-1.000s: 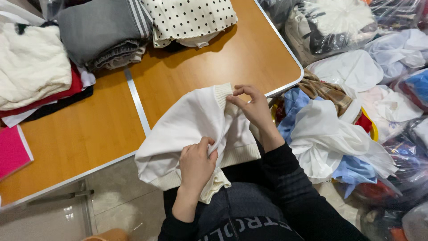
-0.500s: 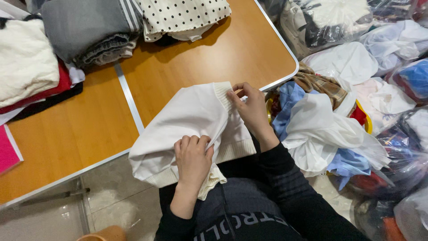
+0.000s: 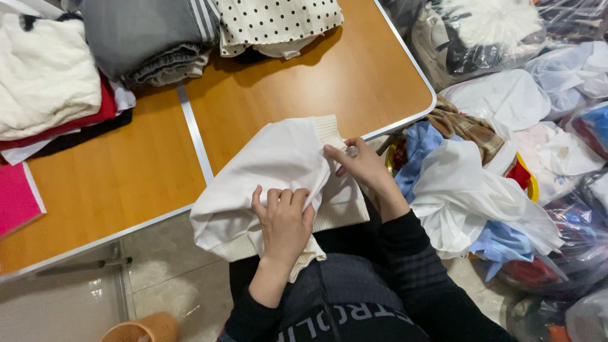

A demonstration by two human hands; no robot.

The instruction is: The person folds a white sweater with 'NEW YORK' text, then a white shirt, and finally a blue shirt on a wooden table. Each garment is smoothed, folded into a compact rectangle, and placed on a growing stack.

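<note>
Left hand [image 3: 285, 218] bunches the white sweater [image 3: 272, 171]; right hand [image 3: 360, 166] pinches its ribbed edge at the wooden table [image 3: 126, 183] corner.

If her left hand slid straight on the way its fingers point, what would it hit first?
The left hand points up-left across the white sweater it grips; past that, probably bare wooden table, though depth is unclear.

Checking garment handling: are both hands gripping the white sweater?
Yes: the left hand and right hand both pinch folds of the white sweater.
</note>
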